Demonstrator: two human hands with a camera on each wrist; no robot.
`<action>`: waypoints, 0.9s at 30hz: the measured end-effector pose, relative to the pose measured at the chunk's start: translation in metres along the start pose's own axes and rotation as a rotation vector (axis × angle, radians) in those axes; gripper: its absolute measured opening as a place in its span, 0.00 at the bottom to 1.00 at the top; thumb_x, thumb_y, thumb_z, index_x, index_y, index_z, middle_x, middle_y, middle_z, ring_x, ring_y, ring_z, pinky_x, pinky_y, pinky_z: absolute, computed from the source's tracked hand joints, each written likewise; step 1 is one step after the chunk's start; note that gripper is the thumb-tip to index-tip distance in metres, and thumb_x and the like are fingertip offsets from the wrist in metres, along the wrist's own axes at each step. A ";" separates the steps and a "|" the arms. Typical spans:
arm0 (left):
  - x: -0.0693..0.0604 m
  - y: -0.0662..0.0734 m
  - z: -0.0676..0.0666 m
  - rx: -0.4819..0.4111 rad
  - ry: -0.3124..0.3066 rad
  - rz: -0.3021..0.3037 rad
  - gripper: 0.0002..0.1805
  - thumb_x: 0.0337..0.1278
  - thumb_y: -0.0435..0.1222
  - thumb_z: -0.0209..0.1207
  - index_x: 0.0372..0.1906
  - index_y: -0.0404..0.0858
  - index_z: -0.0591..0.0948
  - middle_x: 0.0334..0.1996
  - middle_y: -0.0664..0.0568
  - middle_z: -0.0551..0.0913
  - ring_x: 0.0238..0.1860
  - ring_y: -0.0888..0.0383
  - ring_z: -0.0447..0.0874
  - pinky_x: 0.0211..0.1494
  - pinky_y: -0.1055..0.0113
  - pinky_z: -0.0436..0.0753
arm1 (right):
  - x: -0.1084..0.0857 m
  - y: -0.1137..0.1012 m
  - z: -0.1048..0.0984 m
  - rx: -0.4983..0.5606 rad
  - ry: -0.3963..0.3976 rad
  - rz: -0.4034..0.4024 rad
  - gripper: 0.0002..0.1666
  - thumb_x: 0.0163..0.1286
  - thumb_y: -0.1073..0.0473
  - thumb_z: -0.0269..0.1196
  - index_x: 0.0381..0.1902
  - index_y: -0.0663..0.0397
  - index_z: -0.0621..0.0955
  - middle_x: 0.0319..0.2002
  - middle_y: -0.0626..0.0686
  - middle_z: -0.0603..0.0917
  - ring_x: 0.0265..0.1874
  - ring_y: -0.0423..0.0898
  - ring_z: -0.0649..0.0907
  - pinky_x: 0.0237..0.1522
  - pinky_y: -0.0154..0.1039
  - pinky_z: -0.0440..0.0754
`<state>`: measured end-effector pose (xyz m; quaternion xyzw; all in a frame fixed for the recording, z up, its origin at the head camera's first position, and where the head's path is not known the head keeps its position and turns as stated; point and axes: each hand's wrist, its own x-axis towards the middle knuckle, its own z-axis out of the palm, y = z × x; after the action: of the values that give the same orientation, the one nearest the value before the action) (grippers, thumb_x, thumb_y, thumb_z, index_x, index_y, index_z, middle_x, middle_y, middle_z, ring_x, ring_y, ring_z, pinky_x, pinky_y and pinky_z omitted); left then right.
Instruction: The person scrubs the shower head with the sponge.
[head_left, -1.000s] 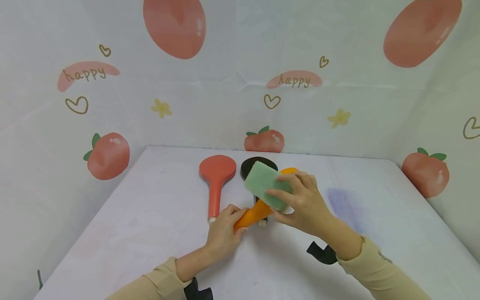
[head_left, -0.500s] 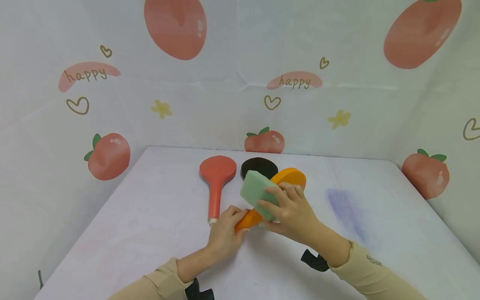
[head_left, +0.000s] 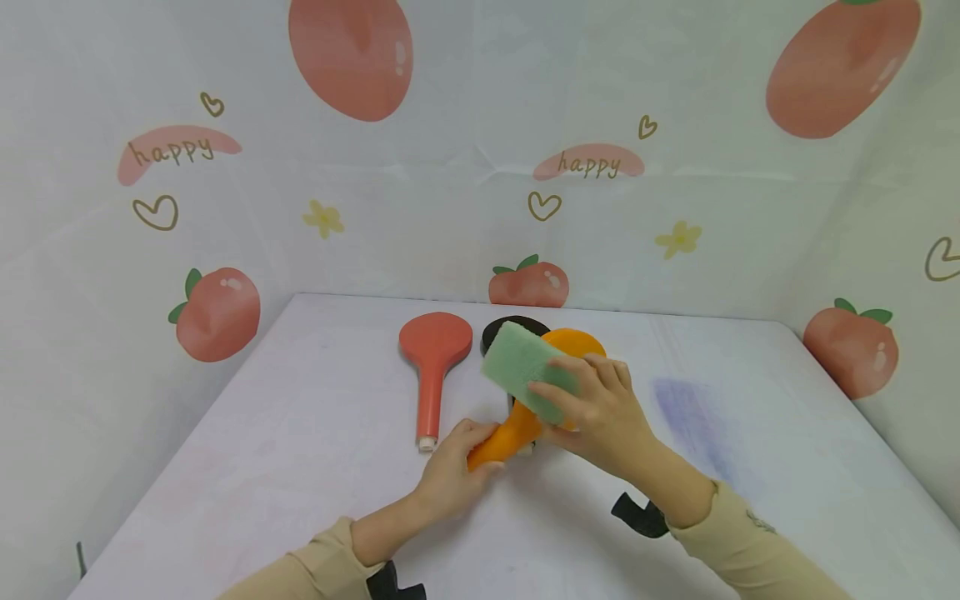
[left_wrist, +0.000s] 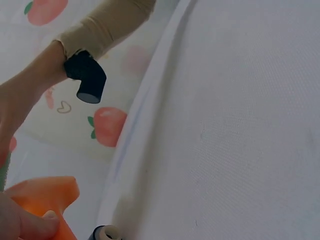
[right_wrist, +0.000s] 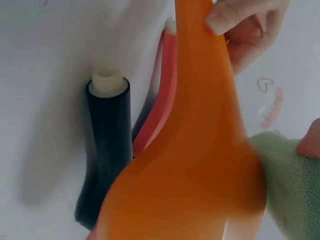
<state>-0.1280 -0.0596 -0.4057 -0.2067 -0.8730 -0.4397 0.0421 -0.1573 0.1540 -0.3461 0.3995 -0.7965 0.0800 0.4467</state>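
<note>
My left hand [head_left: 456,473] grips the narrow handle of an orange paddle-shaped thing [head_left: 510,435], which is held at a slant above the table with its round head up to the right. In my right hand [head_left: 606,421] is a pale green sponge [head_left: 521,367], pinched between thumb and fingers. The right wrist view has the sponge [right_wrist: 285,180] against the side of the orange head [right_wrist: 200,175]. The left thumb [left_wrist: 37,225] lies along the handle in the left wrist view. Part of the orange head is hidden behind the sponge and right hand.
A red paddle-shaped thing [head_left: 435,342] lies on the white table [head_left: 315,417] left of centre. Beside it lies a black one [head_left: 497,330], partly covered by the sponge. Black wrist pieces [head_left: 640,515] hang below both sleeves. A purple smudge [head_left: 693,425] marks the table at right.
The right hand and sponge slid down and left along the orange thing, then back up and right. The orange head tilted slightly; the left hand stayed nearly still.
</note>
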 end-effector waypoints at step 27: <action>0.004 0.002 -0.006 -0.761 -0.184 -0.294 0.33 0.63 0.43 0.55 0.68 0.32 0.60 0.60 0.35 0.71 0.51 0.56 0.79 0.60 0.61 0.77 | -0.036 0.023 0.001 0.336 0.087 0.548 0.24 0.45 0.67 0.67 0.44 0.56 0.77 0.55 0.71 0.66 0.45 0.63 0.69 0.43 0.51 0.59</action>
<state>-0.1311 -0.0617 -0.3995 -0.1191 -0.6685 -0.7120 -0.1789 -0.1642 0.1892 -0.3698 0.2346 -0.8302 0.3446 0.3701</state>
